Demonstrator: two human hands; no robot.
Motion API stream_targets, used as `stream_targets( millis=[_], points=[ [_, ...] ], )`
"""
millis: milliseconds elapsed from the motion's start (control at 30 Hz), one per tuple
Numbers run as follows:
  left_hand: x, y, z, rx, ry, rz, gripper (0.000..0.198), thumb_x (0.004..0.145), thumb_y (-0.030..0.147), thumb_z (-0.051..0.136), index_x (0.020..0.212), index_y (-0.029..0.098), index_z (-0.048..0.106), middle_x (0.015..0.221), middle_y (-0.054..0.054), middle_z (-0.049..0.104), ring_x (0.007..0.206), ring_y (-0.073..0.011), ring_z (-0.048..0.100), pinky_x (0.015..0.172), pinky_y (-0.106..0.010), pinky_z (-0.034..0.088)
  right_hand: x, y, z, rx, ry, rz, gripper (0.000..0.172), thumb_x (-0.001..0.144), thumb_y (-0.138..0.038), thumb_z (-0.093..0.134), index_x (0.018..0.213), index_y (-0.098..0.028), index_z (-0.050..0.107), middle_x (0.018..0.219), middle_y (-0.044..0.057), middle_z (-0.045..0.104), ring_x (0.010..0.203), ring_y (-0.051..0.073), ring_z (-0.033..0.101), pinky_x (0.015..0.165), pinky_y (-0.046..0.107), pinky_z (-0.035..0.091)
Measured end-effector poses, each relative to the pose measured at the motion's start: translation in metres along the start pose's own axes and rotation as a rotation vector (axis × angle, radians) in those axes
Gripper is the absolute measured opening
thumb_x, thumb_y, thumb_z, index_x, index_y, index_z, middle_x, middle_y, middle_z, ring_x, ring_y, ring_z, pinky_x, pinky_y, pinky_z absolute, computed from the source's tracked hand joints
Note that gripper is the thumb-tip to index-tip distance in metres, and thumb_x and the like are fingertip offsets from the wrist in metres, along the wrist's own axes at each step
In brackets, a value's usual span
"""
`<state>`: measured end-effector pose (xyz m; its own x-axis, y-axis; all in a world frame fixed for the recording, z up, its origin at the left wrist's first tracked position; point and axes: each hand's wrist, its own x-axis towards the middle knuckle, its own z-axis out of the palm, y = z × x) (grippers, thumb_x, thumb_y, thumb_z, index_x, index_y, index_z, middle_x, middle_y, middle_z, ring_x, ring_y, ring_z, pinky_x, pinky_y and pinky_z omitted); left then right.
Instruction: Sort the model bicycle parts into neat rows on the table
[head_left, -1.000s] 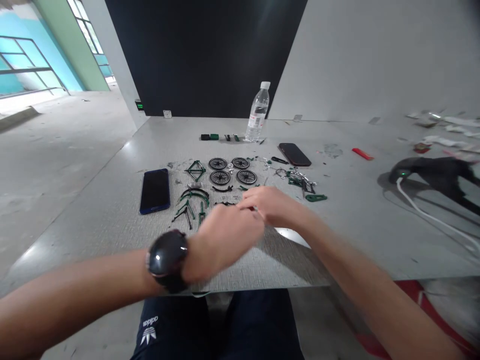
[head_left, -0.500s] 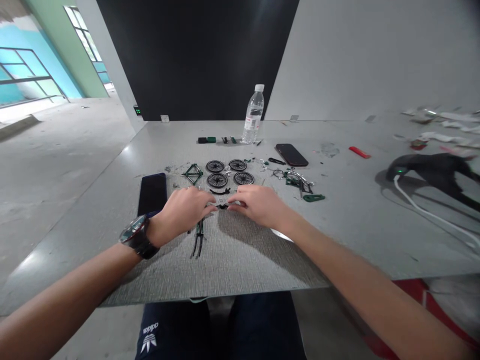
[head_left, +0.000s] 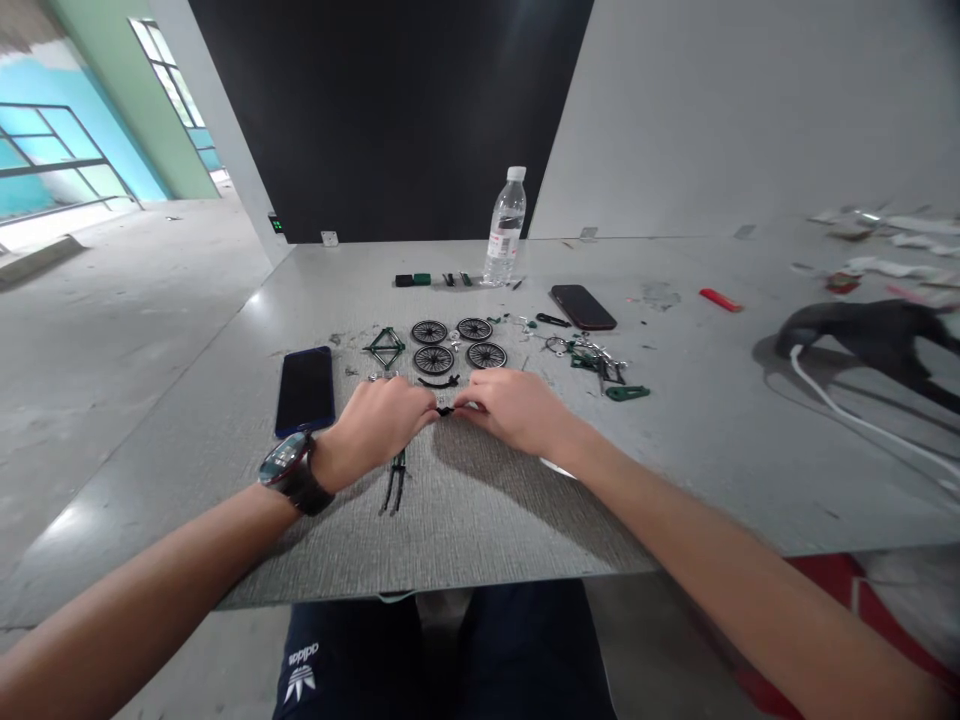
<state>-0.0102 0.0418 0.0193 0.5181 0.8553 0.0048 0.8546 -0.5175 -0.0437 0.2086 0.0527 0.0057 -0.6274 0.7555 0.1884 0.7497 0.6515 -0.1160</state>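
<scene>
Between the fingertips of both hands is a small black part, mostly covered, just above the table. My left hand pinches its left end, and my right hand pinches the right end. Just beyond the fingers lies a curved black piece. Several small black spoked wheels are grouped behind it, with a green diamond-shaped bicycle frame to their left. A thin black fork lies partly under my left hand.
A phone lies left of my wrist; another phone lies at the back right. A water bottle stands near the back panel. Loose green and silver parts, a green piece and a black object with a white cable lie rightward.
My left hand has shifted slightly right, and its fingertips have closed in on the small black part. My right hand stays nearly in place.
</scene>
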Motion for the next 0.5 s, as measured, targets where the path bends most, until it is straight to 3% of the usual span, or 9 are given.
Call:
stream_targets(
  millis=[500],
  points=[
    [0.0011,0.001,0.0014,0.007,-0.003,-0.016,0.032,0.104,0.042,0.046,0.108,0.027,0.074,0.094,-0.006,0.076,0.082,-0.0244,0.071,0.06,-0.029,0.039,-0.0001,-0.0019,-0.0028,-0.021,-0.012,0.002,0.02,0.101,-0.031,0.059,0.097,-0.023,0.076,0.088,0.003,0.068,0.081,0.016,0.059,0.061,0.029,0.029]
  ],
)
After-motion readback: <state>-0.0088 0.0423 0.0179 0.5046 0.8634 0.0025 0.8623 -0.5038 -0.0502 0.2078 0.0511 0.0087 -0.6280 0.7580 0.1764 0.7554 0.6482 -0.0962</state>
